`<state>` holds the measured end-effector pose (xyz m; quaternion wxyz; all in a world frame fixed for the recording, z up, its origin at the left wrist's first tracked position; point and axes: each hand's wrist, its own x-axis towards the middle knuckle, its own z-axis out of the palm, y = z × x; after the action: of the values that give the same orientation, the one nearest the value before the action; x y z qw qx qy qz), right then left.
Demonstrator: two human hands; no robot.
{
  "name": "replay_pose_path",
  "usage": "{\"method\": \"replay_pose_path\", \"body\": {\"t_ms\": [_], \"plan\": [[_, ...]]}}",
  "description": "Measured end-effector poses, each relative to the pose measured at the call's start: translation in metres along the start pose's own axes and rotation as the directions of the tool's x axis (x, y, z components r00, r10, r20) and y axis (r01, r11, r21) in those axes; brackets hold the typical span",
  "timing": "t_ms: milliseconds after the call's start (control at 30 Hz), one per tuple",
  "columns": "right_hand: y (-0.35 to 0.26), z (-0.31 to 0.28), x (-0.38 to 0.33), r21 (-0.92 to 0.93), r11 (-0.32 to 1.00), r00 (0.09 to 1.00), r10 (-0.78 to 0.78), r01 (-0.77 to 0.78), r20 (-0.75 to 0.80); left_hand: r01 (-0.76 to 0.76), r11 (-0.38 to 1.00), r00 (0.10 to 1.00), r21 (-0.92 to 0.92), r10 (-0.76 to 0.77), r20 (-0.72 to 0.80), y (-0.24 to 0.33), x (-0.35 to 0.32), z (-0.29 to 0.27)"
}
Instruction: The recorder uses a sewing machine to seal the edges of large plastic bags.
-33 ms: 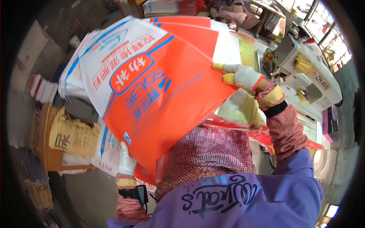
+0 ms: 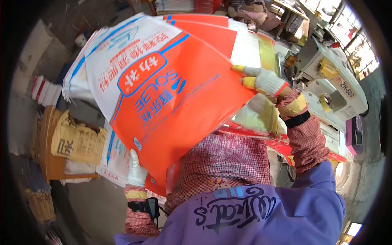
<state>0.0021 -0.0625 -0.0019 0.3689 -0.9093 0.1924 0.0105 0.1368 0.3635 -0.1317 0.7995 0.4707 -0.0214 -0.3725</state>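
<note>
A large orange and white printed sack, flat and slightly curved, spreads before me over a stack of similar sacks. At its near left edge, my left hand, in a white glove, grips it with the thumb on top; the other fingers are hidden beneath. My right hand, in a white glove with yellow fingertips, holds the right edge. Two of its fingers reach over the orange face, and the sack's corner runs under the palm. The near edge hangs above my checked apron.
On the right stands a white industrial sewing machine with a yellow roll on it. Yellowish clear sheeting lies beside it. To the left are a wooden chair bearing a tan sack, and a bundle of white sacks.
The sack and my right hand have shifted slightly right and up. My left hand stays at the near left edge, with its thumb a little higher.
</note>
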Motion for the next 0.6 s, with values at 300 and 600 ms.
{"method": "replay_pose_path", "body": {"t_ms": [300, 600], "plan": [[-0.007, 0.086, -0.087, 0.486, 0.692, 0.648, 0.036, 0.533, -0.761, -0.273, 0.63, 0.799, 0.727, 0.57, -0.194, -0.009, -0.011, 0.009], [-0.022, 0.126, 0.028, -0.464, 0.843, 0.9, -0.393, 0.272, -0.188, -0.144, 0.531, 0.787, 0.835, 0.573, -0.229, -0.016, -0.078, 0.026]]}}
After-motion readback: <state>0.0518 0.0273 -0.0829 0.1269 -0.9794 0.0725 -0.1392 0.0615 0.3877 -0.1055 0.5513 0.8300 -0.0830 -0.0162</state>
